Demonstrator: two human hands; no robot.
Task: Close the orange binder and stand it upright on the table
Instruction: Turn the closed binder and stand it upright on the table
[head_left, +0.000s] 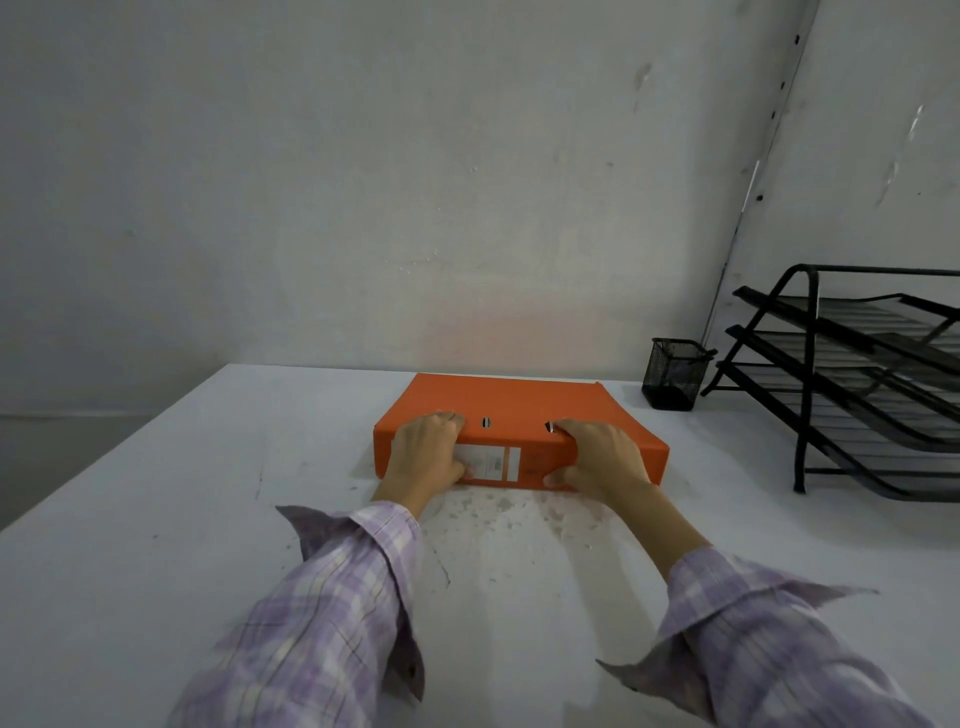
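Observation:
The orange binder (511, 402) lies flat and closed on the white table (156, 519), its spine with a white label facing me. My left hand (426, 449) grips the spine's left part, fingers over the top cover and thumb low on the spine. My right hand (602, 454) grips the spine's right part the same way, fingers curled over the top edge beside a metal slot. Both sleeves are lilac plaid.
A black mesh pen cup (674, 373) stands at the back right near the wall. A black wire stack of paper trays (852, 379) fills the right side. The grey wall runs close behind the binder. The table surface in front of the binder is scuffed.

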